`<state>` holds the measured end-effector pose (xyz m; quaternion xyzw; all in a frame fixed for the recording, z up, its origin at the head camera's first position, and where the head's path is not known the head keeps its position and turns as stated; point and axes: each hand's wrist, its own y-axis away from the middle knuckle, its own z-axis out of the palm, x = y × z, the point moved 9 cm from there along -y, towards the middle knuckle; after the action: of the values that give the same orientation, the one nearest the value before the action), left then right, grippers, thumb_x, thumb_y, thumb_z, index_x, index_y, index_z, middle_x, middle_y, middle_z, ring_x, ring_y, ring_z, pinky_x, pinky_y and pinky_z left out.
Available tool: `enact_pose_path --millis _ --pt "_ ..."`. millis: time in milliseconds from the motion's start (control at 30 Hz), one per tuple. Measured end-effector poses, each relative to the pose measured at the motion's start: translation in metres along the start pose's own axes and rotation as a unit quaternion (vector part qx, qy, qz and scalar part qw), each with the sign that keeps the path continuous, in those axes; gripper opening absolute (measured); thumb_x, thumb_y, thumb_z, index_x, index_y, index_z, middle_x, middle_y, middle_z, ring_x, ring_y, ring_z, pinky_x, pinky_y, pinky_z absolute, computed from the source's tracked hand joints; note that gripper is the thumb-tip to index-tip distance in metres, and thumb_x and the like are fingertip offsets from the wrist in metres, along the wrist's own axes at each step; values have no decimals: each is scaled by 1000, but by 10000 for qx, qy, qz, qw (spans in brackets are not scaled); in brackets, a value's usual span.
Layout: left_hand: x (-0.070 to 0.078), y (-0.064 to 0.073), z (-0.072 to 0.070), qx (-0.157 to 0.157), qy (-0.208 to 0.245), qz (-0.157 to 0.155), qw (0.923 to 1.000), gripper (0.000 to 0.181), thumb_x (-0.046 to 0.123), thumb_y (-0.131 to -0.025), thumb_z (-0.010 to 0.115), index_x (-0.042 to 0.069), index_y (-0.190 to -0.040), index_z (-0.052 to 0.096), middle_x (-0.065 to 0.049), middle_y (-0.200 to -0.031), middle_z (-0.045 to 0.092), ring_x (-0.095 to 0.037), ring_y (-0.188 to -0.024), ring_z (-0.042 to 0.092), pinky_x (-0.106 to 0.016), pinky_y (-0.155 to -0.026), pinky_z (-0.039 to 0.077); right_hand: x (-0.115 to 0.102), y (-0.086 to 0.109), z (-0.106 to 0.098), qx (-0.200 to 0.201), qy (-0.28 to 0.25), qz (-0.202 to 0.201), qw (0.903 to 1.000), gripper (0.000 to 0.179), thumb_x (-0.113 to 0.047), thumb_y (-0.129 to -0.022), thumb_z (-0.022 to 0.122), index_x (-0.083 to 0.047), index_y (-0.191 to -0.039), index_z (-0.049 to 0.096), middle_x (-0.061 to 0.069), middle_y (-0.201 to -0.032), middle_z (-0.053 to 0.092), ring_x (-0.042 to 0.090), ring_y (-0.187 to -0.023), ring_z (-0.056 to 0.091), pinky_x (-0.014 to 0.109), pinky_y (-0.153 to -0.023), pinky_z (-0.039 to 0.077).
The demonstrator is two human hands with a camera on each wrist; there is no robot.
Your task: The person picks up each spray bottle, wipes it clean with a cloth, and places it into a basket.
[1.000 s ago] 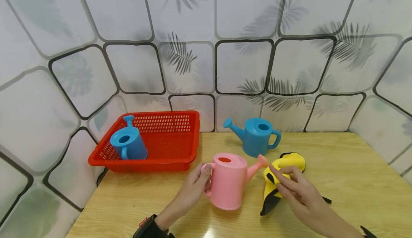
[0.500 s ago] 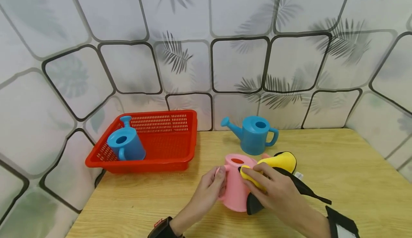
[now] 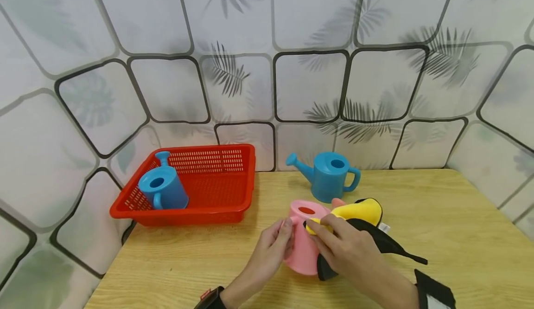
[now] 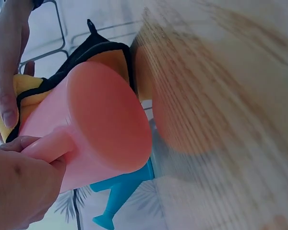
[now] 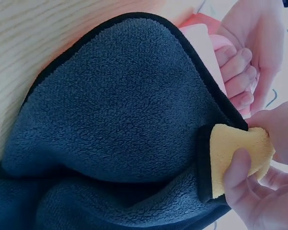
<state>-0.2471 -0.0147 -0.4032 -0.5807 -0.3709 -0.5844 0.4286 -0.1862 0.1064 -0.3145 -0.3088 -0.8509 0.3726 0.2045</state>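
A pink watering can (image 3: 302, 255) is held by its handle in my left hand (image 3: 270, 245). Its base (image 4: 110, 117) shows in the left wrist view, raised off the table. My right hand (image 3: 348, 246) pinches a yellow and dark grey cloth (image 3: 362, 210) with black edging and presses it to the can's side near the rim. Most of the spout is hidden behind the cloth. In the right wrist view the cloth's grey side (image 5: 120, 103) hangs wide, and the thumb lies on a yellow fold (image 5: 233, 143).
Behind the pink can, a blue watering can (image 3: 327, 181) stands on the wooden table (image 3: 183, 262). To the left is a red plastic basket (image 3: 187, 217) with another blue watering can (image 3: 167, 193) leaning in it. A patterned wall covering (image 3: 310, 86) rises behind the table.
My right hand has taken hold of the cloth and brought it left onto the pink can. The can and my left hand have shifted slightly right. Over the last half second little has moved.
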Motion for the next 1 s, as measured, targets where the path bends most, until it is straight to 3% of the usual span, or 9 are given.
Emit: enact_pose_path --millis 300,400,433,533,700,867,1000 --pt "-1 0 -2 126 234 60 9996 52 39 -110 39 -10 -94 43 4 -73 36 -3 -62 36 -15 -60 32 -15 7 12 -499 172 -397 9978 54 -35 -112 26 -15 -111 77 -1 -88 56 8 -66 47 7 -45 35" --pt "1 -1 -5 254 338 91 9991 54 40 -110 40 -11 -92 41 4 -72 35 -4 -62 35 -16 -61 32 -21 11 18 -965 90 -535 9939 18 -23 -102 62 -16 -113 74 -2 -89 56 7 -66 46 7 -48 38" --pt "1 -1 -7 288 361 82 9989 54 41 -110 40 -10 -92 40 4 -71 34 -4 -62 34 -17 -62 32 -24 12 20 -1120 74 -571 9920 19 -19 -95 73 -17 -113 74 -3 -90 56 7 -65 44 7 -48 37" --pt "2 -3 -11 362 471 -37 9982 52 45 -109 40 -3 -88 40 3 -70 32 -7 -62 34 -18 -63 32 -29 15 24 -1527 -119 -567 9866 53 -14 -67 94 -18 -115 72 -5 -91 55 5 -64 41 5 -50 33" --pt "3 -4 -18 513 839 -321 9946 42 47 -108 42 10 -88 45 2 -69 33 -10 -63 35 -21 -63 33 -34 20 28 -1964 -314 -632 9780 54 -15 -73 90 -19 -122 69 -6 -93 53 4 -66 36 4 -52 25" --pt "0 -5 -22 640 1304 -552 9879 42 50 -106 46 12 -90 49 4 -68 34 -9 -62 33 -19 -59 30 -38 25 29 -2381 -358 -738 9678 49 -43 -86 79 -20 -128 66 -7 -93 52 3 -69 35 6 -55 25" --pt "-2 -7 -24 626 1522 -615 9844 42 51 -105 48 12 -89 49 6 -67 32 -7 -58 30 -19 -56 26 -41 27 27 -2357 -295 -941 9668 51 -60 -90 68 -21 -123 68 -7 -91 54 4 -72 39 6 -58 26"
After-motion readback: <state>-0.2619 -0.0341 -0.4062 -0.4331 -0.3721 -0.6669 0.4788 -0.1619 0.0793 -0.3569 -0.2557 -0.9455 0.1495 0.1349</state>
